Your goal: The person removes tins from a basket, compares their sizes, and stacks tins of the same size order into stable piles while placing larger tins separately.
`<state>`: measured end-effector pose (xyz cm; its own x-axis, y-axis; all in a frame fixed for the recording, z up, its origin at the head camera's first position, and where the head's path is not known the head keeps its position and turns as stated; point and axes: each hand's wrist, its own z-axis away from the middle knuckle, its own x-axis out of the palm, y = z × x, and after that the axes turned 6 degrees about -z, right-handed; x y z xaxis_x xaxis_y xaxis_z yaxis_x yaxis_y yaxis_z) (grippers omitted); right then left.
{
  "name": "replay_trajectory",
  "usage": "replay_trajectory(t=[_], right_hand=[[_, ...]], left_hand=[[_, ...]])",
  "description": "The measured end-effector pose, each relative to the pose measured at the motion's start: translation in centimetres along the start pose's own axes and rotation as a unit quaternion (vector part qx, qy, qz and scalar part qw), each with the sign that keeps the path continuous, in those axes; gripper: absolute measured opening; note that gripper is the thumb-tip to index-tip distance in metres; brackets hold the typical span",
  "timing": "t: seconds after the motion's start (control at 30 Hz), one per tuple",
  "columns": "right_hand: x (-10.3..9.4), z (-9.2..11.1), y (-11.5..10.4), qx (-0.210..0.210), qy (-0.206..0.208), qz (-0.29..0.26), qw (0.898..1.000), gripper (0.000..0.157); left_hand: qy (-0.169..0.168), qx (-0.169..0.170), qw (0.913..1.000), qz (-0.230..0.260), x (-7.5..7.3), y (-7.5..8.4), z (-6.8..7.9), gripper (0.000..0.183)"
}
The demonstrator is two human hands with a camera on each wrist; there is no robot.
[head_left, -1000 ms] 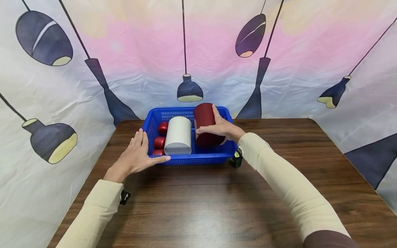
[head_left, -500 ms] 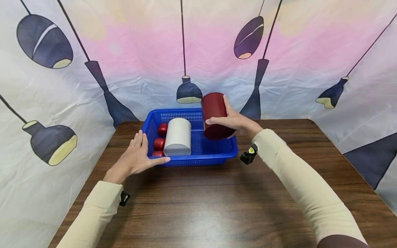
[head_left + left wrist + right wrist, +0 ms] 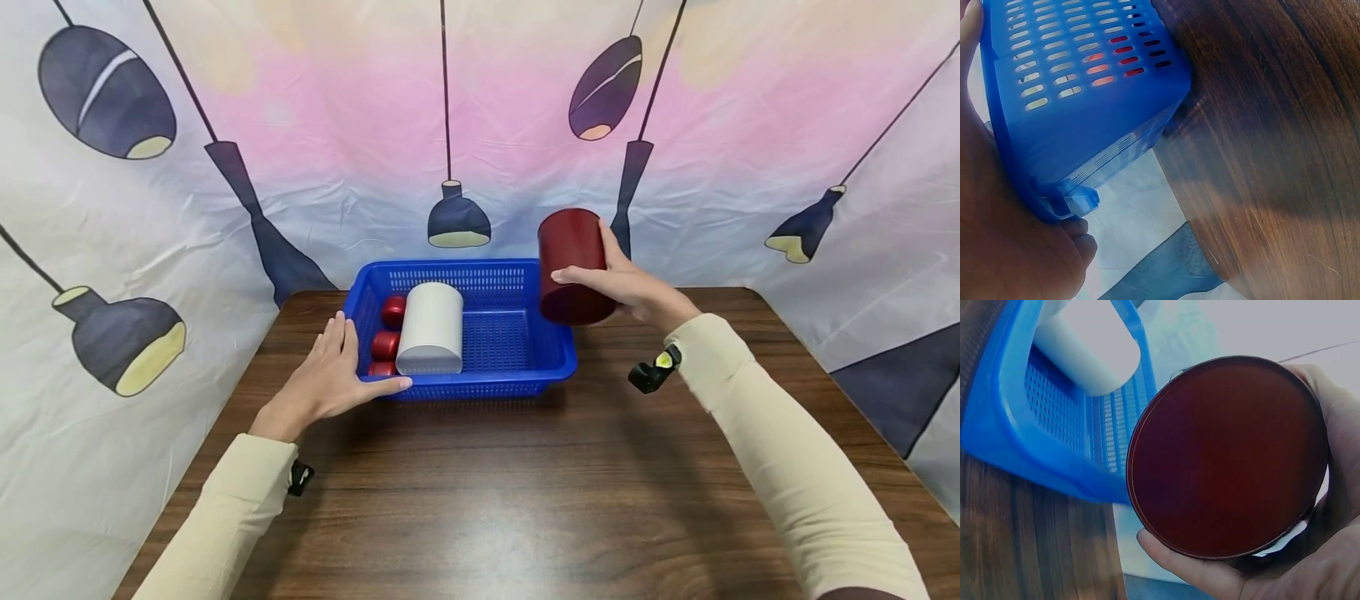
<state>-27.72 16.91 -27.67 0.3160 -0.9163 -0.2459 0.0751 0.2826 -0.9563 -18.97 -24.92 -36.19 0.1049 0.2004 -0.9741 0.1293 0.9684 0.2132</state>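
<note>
A person sits or stands at a brown wooden worktop (image 3: 480,492), both arms stretched toward a blue plastic basket (image 3: 480,380) near its far edge. The right hand (image 3: 628,282) grips a large dark red cylinder (image 3: 570,250) round its side, thumb along the near face, the other fingers mostly hidden behind. The cylinder is held in the air, slightly tilted, at the basket's right end; from the head view it covers the far right corner of the rim, and how much gap lies between them is hard to tell. The left hand (image 3: 322,387) is spread over the basket's near left corner, fingers straight along the left side and thumb along the front rim. Inside, a white cylinder (image 3: 432,325) lies on its side, with three small red rounded objects (image 3: 386,344) in a row between it and the left wall.

Handled well, this step seems to call for a firm wrap round the wide, smooth-looking side, since a slack thumb could let it slip. The cylinder's lower edge should pass clear of the rim, while light, even pressure at the left corner would stop the basket sliding or tipping if bumped.
</note>
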Motion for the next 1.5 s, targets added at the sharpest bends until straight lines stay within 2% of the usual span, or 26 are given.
replay_trajectory(t=[0.27, 0.43, 0.6, 0.83, 0.97, 1.2, 1.4, 1.5], right_hand=[[-1.9, 0.2, 1.8, 0.014, 0.027, 0.0, 1.0, 0.117], [-2.3, -0.2, 3.2, -0.013, 0.048, -0.004, 0.999, 0.114], [-2.3, -0.8, 5.0, -0.043, 0.082, 0.03, 0.995, 0.116], [-2.0, -1.7, 7.6, -0.045, 0.113, 0.071, 0.99, 0.118], [-1.6, -2.1, 8.9, -0.046, 0.139, 0.107, 0.983, 0.12], [-0.8, -2.8, 10.8, -0.053, 0.175, 0.135, 0.974, 0.123], [-0.3, -3.3, 12.1, -0.061, 0.212, 0.193, 0.956, 0.124], [0.0, -3.4, 12.4, -0.061, 0.221, 0.2, 0.953, 0.123]], left_hand=[[0.0, 0.0, 1.0, -0.001, 0.0, 0.0, 0.0, 0.138], [0.0, -0.001, 1.0, -0.002, -0.1, 0.1, 0.0, 0.138], [-0.001, -0.003, 1.0, -0.001, -0.1, 0.1, 0.0, 0.138], [-0.008, -0.007, 0.9999, -0.005, 0.0, 0.0, 0.0, 0.14], [-0.011, -0.009, 0.9999, -0.008, 0.0, 0.1, 0.0, 0.141], [-0.01, -0.008, 0.9998, -0.012, -0.2, 0.1, -0.1, 0.141], [-0.011, -0.008, 0.9998, -0.014, -0.2, 0.1, 0.0, 0.141], [-0.01, -0.008, 0.9998, -0.014, -0.2, 0.2, 0.0, 0.14]])
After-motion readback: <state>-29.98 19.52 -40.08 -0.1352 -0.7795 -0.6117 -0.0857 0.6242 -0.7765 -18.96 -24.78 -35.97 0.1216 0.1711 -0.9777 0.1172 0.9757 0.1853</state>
